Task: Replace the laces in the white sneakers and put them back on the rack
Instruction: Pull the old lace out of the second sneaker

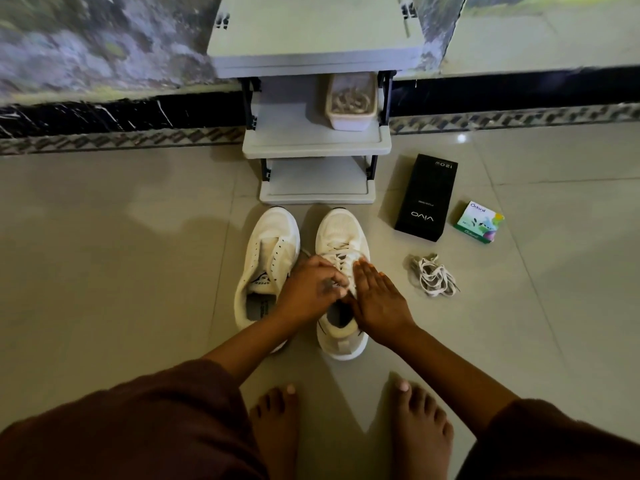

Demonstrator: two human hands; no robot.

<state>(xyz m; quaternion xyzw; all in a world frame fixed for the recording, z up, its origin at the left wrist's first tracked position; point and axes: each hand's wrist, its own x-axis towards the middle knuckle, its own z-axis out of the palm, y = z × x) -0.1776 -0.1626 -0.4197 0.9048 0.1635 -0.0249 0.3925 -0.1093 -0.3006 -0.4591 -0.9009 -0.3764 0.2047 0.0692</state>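
1. Two white sneakers stand side by side on the floor, just in front of the rack [294, 147]: the left sneaker [266, 254] has bare eyelets, the right sneaker [341, 226] is laced.
2. Your left hand [308, 289] has its fingers curled, pinching the lace [341, 257] on the right sneaker.
3. Your right hand [377, 296] lies flat against that shoe's side, fingers straight, gripping nothing.
4. One bundle of loose laces [433, 275] lies to the right (near two boxes: a black box [426, 199] and a green box [479, 222]).
5. One tub [349, 123] sits on the rack's middle shelf.

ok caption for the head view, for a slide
Left hand pinches a lace on the laced sneaker; right hand rests flat on it.
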